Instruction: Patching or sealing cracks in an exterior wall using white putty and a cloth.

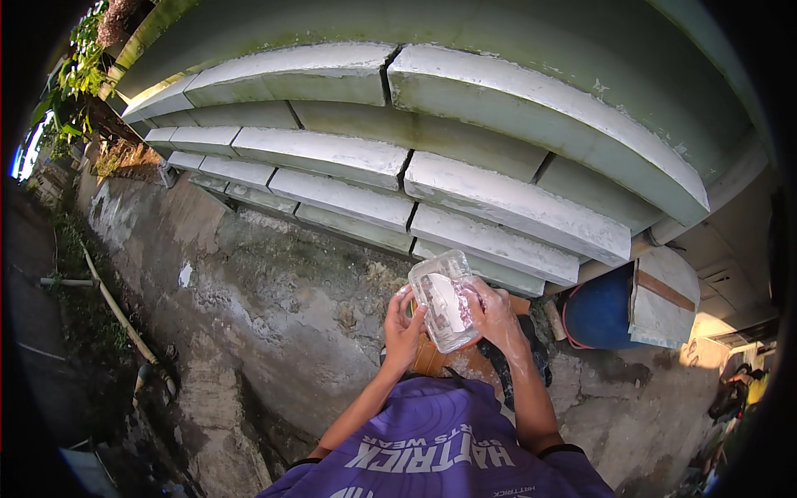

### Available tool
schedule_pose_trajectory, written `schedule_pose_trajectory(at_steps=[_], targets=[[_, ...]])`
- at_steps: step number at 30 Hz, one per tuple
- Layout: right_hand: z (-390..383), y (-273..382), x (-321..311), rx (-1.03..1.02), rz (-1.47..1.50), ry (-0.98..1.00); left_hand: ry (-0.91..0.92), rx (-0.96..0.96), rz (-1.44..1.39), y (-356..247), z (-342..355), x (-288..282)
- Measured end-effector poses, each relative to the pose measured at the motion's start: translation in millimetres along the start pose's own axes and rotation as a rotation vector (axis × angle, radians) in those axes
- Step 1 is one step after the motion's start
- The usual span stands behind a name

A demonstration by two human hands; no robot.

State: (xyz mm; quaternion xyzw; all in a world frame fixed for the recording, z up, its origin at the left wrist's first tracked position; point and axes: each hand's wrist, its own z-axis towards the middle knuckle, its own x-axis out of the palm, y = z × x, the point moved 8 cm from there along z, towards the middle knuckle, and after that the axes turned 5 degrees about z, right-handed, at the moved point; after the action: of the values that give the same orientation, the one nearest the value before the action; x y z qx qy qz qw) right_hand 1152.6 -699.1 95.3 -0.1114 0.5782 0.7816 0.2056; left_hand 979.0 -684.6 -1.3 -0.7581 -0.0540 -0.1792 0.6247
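A clear rectangular plastic container point(453, 339) is held tilted in front of my torso, streaked with whitish wet suds. My left hand point(402, 329) grips its left edge, thumb on the near side and fingers curled round it. Against the container's inner face, my right hand point(498, 322) presses a small pinkish-white wad point(464, 304); its exact kind I cannot make out. White suds coat the right hand and wrist. An orange-brown slatted surface point(466, 362) shows just below the container, partly hidden by my hands and purple shirt.
Stepped concrete ledges point(498, 187) with pale tops span the far side. On the right stands a blue drum point(599, 310) with a whitish board point(664, 304) against it. Rough stained concrete point(282, 324) covers the ground. A long pipe point(116, 303) lies at the left beside plants.
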Motion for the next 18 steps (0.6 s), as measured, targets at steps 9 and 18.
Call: schedule_pose_trajectory(at_steps=[9, 18], targets=[[-8.4, 3.1, 17.2, -0.022, -0.075, 0.079, 0.005, -0.009, -0.038, 0.7, 6.1, 8.9], [-4.8, -0.8, 22.0, 0.105, 0.018, -0.071, -0.002, 0.005, -0.062, -1.6, 12.0, 7.4]])
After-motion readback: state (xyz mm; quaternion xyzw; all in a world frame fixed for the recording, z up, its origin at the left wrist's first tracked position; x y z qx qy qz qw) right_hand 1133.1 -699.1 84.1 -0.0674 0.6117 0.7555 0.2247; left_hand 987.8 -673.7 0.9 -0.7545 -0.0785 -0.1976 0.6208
